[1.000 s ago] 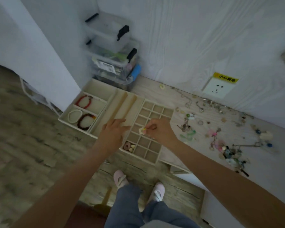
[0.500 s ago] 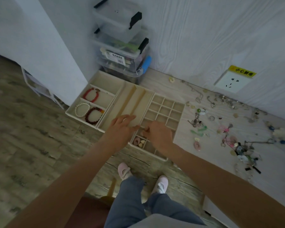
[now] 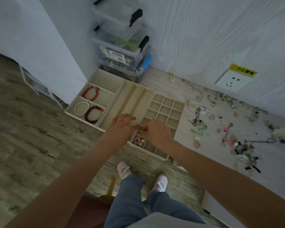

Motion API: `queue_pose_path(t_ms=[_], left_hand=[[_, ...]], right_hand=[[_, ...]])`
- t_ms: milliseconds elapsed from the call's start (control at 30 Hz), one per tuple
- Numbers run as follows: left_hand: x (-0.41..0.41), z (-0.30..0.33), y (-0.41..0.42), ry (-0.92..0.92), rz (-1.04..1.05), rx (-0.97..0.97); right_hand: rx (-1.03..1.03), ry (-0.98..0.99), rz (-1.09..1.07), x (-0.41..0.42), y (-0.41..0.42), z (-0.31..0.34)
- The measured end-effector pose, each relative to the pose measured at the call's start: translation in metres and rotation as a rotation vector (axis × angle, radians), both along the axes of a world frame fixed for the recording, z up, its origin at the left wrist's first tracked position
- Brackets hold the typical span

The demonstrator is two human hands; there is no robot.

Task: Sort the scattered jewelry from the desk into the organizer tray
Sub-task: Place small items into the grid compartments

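The cream, felt-lined organizer tray (image 3: 133, 102) sat on the pale wood-grain tabletop (image 3: 196, 145), with its near edge sticking out over the floor. It had three parts: big square boxes on the left, long thin slots in the middle, and a grid of small square cells on the right.

In the big boxes lay a red bead bracelet (image 3: 90, 93), a white pearl bracelet (image 3: 81, 108) and a dark red bead bracelet (image 3: 93, 114), all round and shiny. One small cell near the front held a pink ring-shaped piece (image 3: 136, 140) and some little cream shells (image 3: 142, 142).

The left hand (image 3: 122, 127) rested on the middle slots with its fingers mostly straight and spread. The right hand (image 3: 156, 132) hung over the small cells, fingers curled, and pinched a tiny thing at its fingertips. It was too small to tell what it was.

The scattered jewelry (image 3: 229, 134) lay to the right: thin metal chains, green beads, pink pieces and blue beads, all tangled.

Behind the tray stood a stack of clear plastic boxes with black clips (image 3: 122, 40). One had a white label with small writing and a barcode, too blurry to read. On the wall was a white socket (image 3: 229, 82) with a yellow sticker (image 3: 243, 71) that said "小心触电".
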State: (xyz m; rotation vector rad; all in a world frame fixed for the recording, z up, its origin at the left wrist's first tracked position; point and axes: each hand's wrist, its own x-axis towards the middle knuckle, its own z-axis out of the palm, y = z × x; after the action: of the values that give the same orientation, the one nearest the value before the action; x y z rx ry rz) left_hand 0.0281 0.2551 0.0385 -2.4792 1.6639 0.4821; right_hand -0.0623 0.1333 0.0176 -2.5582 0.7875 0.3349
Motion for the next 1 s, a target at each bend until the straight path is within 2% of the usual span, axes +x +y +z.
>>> queue_pose_path(t_ms=[400,733,1000], left_hand=[[-0.001,0.003,-0.001,-0.028,0.001,0.016],[-0.005,0.005,-0.006,-0.015,-0.008,-0.044],[-0.004,0.007,-0.012,0.032,0.024,-0.062]], right_hand=[[0.014,-0.093,0.025,-0.006,-0.003,-0.002],[0.020,-0.071,0.040,-0.003,-0.005,-0.001],[0.172,-0.065,0.057,-0.004,-0.014,0.002]])
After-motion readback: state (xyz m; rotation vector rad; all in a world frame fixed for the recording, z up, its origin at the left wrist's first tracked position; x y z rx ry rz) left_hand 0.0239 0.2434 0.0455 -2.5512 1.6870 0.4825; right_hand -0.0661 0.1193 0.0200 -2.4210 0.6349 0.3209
